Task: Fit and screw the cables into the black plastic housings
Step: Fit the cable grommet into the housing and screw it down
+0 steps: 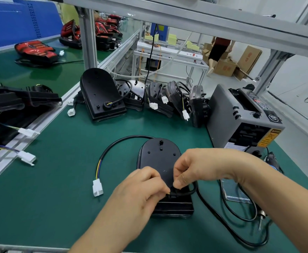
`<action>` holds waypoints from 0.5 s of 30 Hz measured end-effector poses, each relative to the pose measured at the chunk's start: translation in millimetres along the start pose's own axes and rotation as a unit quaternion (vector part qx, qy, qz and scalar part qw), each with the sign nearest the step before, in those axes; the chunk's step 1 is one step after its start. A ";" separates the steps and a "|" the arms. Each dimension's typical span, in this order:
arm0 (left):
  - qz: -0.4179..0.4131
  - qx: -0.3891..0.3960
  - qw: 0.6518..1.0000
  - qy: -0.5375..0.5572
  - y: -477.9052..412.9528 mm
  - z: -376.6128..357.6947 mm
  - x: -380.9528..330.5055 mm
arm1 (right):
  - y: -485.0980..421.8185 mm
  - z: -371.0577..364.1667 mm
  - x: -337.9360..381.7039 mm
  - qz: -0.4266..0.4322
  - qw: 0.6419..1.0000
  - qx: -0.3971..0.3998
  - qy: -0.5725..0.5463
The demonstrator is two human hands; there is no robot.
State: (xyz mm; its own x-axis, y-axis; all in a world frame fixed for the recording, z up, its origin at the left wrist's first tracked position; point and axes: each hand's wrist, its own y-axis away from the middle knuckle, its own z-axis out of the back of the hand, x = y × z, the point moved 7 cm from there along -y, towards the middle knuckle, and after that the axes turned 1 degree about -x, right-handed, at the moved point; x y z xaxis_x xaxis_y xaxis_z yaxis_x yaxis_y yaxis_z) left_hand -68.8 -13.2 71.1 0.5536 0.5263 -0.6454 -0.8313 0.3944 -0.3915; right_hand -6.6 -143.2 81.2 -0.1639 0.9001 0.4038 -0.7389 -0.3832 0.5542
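Observation:
A black plastic housing (159, 156) lies flat on the green mat in front of me. Its black cable (113, 144) loops out to the left and ends in a white connector (97, 187). My left hand (140, 187) and my right hand (200, 167) meet at the housing's near end, fingers pinched on the cable where it enters the housing. The entry point itself is hidden by my fingers.
A finished housing (102, 94) and several more with cables lean in a row behind. A grey tape dispenser (244, 115) stands at the right. An electric screwdriver (272, 159) and its cord lie beside my right forearm. A conveyor with black parts runs along the left.

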 end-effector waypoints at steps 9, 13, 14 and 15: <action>0.003 -0.005 1.000 0.004 0.4 -0.1 1.4 | -4.5 -1.5 5.5 0.025 0.998 0.059 0.012; 0.005 -0.005 1.000 0.002 0.7 -0.6 1.5 | -6.4 -0.7 7.1 0.018 0.998 0.057 0.026; 0.005 -0.005 1.000 0.002 1.0 -0.6 1.3 | -7.1 -0.5 7.9 0.014 0.998 0.059 0.032; 0.005 -0.004 1.000 0.002 1.3 -0.6 1.1 | -7.5 -0.2 9.0 0.009 0.997 0.061 0.039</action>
State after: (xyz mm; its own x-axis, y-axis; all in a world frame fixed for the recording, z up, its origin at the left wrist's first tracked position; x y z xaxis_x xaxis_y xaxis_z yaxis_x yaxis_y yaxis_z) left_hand -69.3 -12.5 69.5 0.5459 0.5271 -0.6512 -0.8367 0.3832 -0.3912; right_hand -2.6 -132.2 80.5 -0.2308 0.9040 0.3599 -0.6508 -0.4184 0.6336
